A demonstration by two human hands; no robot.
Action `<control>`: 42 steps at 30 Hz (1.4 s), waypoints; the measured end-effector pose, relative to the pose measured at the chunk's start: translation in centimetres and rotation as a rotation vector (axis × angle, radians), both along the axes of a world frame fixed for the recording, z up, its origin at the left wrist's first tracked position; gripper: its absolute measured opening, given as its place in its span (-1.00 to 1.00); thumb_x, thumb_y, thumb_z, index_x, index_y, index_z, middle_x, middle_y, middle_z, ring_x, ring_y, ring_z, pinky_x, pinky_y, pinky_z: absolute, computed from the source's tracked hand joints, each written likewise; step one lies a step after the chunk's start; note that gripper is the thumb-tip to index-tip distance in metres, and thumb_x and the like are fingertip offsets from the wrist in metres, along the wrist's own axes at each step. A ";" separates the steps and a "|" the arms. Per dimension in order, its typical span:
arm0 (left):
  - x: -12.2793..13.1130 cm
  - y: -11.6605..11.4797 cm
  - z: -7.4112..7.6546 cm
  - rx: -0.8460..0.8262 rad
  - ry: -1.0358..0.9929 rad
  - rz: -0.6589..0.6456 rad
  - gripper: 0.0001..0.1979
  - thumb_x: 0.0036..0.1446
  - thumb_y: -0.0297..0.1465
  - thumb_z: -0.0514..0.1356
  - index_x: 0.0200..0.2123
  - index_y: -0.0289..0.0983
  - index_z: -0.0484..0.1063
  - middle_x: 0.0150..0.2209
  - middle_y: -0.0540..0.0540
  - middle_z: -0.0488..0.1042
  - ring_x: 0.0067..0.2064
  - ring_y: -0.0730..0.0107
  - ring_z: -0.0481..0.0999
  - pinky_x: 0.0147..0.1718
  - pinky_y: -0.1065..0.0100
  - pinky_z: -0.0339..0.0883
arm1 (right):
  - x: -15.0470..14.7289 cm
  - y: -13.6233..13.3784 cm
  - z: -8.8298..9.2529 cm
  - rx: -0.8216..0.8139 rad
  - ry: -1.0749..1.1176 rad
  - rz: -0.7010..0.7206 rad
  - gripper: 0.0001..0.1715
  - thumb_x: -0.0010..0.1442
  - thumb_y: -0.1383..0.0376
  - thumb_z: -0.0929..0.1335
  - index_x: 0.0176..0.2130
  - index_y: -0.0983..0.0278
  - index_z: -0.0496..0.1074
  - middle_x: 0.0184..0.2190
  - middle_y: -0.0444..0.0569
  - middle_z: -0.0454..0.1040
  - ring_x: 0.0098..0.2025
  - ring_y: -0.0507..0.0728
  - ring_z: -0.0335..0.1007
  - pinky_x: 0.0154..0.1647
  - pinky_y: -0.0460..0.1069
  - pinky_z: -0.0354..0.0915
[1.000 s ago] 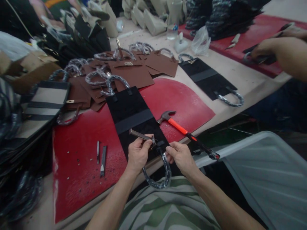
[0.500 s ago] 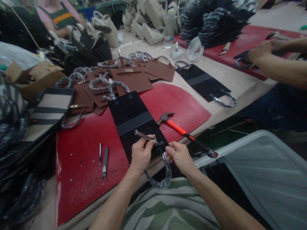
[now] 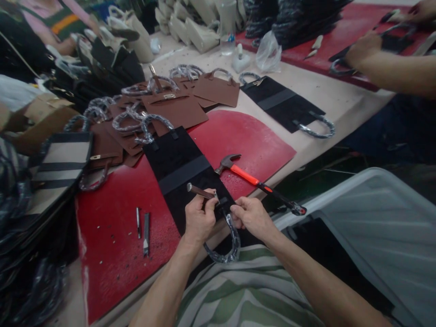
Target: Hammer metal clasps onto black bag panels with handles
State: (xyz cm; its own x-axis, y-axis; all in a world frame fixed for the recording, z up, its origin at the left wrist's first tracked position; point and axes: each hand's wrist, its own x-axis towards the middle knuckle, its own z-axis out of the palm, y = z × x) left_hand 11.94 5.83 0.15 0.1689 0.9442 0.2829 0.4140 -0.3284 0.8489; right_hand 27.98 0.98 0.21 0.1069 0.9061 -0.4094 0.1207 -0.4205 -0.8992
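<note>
Between the thumb and fingers of my left hand (image 3: 200,218) is a metal punch (image 3: 199,190), tilted, with its flat end up and to the left. Its other end is by the handle tab of a black bag panel (image 3: 187,175), where the fingers hide the tip. My right hand (image 3: 252,217) pinches the panel's near right edge beside that tab; its fingertips are partly hidden. A plastic-wrapped handle (image 3: 235,243) loops from the panel over the table edge toward my body. Right of the panel lies a claw hammer (image 3: 245,175) with an orange and black grip.
Two slim metal tools, a short punch (image 3: 138,222) and a longer one (image 3: 146,234), lie on the red mat (image 3: 112,272). Brown bag panels (image 3: 173,111) are heaped behind. Another black panel (image 3: 284,102) lies right. A grey bin (image 3: 381,218) stands at right; a co-worker's arm (image 3: 391,68) is beyond.
The view has shifted slightly, so most things sit a little further left and higher. Both hands keep their hold at the handle tab. The co-worker's hands have moved.
</note>
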 end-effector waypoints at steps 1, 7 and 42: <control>0.0 0.0 0.0 0.006 0.004 0.004 -0.84 0.22 -0.42 0.16 -0.19 -0.28 0.53 -0.17 -0.13 0.62 -0.13 0.27 0.61 -0.10 0.29 0.49 | 0.4 0.1 0.1 0.020 -0.106 0.036 -0.77 0.15 0.22 0.30 -0.50 0.24 0.34 -0.60 -0.12 0.45 -0.61 0.03 0.35 -0.57 -0.09 0.20; 0.6 -0.4 -0.2 0.113 0.085 0.001 -0.86 0.22 -0.44 0.16 -0.21 -0.28 0.51 -0.17 -0.15 0.61 -0.12 0.26 0.62 -0.07 0.29 0.48 | 4.4 0.9 1.0 0.262 -0.641 0.012 -0.74 0.23 0.16 0.30 -0.41 0.24 0.45 -0.55 -0.09 0.46 -0.49 0.09 0.36 -0.40 -0.03 0.14; 2.2 -1.4 -0.9 0.191 0.116 -0.039 -0.90 0.21 -0.49 0.10 -0.29 -0.21 0.39 -0.27 -0.08 0.53 -0.22 0.32 0.57 -0.19 0.36 0.42 | 6.7 -2.0 14.2 0.650 -0.733 0.170 -0.62 0.34 0.00 0.15 -0.39 0.17 0.19 -0.62 -0.13 0.24 -0.62 0.04 0.14 -0.56 -0.03 0.00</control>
